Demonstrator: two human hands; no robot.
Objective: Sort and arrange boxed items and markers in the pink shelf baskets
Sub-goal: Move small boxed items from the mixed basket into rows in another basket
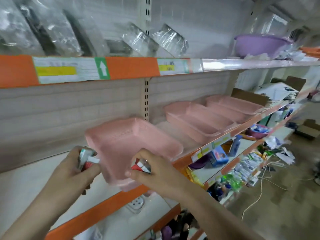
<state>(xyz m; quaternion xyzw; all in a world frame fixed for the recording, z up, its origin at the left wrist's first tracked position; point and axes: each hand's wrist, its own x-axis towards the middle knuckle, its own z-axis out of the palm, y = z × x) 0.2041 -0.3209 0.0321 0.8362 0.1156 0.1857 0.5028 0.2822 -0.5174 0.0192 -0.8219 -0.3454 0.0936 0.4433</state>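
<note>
Orange-edged shelves (131, 68) ran along a pale slatted wall (69, 104) behind the hands. Right of them and lower, a tan floor (285, 205) carried white cables (259, 196) and a cardboard box (308, 129).

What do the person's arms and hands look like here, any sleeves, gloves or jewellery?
Both arms are bare as far as the head view shows them: no sleeves reach into the picture. The left hand and the right hand wear no gloves, and no rings, watch or bracelet show on the fingers or wrists. The frame is somewhat blurred, so fine details such as nails cannot be made out.
</note>
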